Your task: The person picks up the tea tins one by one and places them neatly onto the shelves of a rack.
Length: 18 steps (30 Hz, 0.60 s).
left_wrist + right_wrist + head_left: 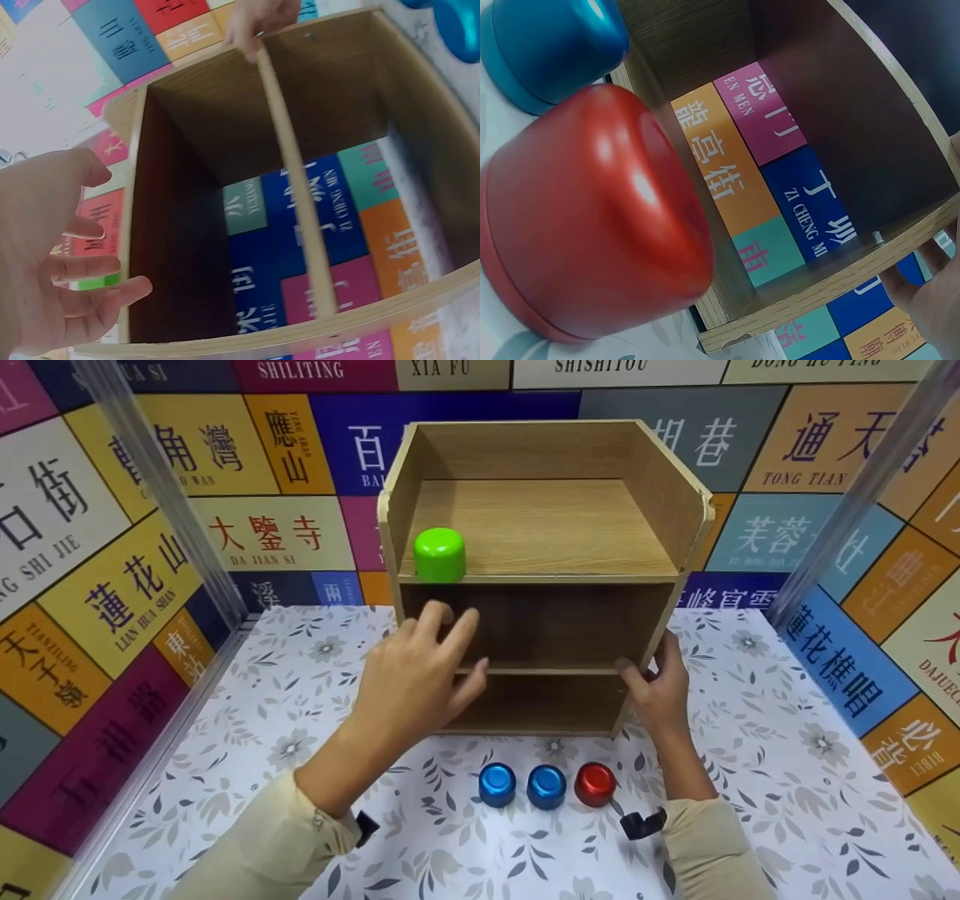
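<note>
A small wooden shelf unit point(540, 671) stands upright, with an open top tray and two compartments below. On the front left edge of its top sits a bright green rounded container point(439, 555), partly hidden behind fingers in the left wrist view. My left hand point(420, 667) hovers just below it, before the upper compartment, fingers loosely bent and nothing in them. At the shelf's right side panel, my right hand point(660, 682) grips the edge, thumb at the front and fingers along the outside.
Two metallic blue containers point(496, 785) and a metallic red container point(595, 784) stand in a row in front of the shelf. The table point(300, 780) has a floral cover. Sign-patterned walls point(270, 532) enclose the back and sides, with clear posts at the corners.
</note>
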Available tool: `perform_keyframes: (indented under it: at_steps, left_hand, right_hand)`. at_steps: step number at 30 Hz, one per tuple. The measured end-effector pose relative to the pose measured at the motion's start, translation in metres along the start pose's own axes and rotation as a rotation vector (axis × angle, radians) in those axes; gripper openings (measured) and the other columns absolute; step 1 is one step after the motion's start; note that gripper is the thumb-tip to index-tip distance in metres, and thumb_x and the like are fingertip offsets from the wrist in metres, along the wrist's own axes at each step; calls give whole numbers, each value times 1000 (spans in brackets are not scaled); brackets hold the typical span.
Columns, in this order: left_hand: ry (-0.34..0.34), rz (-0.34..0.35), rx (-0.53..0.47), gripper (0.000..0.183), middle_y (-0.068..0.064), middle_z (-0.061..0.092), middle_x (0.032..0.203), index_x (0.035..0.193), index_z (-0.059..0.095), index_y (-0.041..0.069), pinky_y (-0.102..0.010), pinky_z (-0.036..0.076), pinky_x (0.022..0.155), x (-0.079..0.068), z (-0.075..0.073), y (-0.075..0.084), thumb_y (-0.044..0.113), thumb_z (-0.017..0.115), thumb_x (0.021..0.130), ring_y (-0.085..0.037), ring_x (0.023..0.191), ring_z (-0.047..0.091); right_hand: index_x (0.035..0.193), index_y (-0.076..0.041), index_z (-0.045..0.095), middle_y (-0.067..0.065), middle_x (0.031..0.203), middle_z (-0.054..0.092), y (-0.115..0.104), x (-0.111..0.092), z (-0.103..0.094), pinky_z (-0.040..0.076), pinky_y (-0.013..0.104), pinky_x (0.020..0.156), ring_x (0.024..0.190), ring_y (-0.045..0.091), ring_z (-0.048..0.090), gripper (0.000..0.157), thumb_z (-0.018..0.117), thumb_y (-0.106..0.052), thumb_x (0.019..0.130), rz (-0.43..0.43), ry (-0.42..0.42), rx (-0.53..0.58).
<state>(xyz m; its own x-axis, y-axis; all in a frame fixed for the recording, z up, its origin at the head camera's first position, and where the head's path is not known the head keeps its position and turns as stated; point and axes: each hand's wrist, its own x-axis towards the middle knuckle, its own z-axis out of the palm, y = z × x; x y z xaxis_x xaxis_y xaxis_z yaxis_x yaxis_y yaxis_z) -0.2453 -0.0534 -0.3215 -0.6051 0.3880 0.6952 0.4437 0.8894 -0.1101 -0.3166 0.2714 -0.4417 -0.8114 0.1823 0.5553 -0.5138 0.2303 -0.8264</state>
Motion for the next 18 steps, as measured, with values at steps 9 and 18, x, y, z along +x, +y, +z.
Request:
perform_keyframes:
  at_steps: [9, 18]
  left_hand:
    - [-79, 36, -63, 48, -5, 51, 100, 126, 54, 21, -32, 43, 45, -24, 29, 6, 48, 50, 87, -20, 61, 48]
    - [-160, 54, -94, 46, -4, 51, 102, 124, 55, 24, -34, 45, 48, -44, 49, 9, 51, 50, 86, -22, 64, 54]
  right_hand:
    - [134, -13, 44, 10, 126, 53, 1, 0, 0, 50, 28, 86, 118, 20, 50, 59, 67, -4, 80, -7, -2, -4]
    - [135, -13, 43, 7, 128, 52, -1, -1, 0, 49, 33, 90, 120, 18, 49, 59, 67, -5, 81, 3, -2, -40]
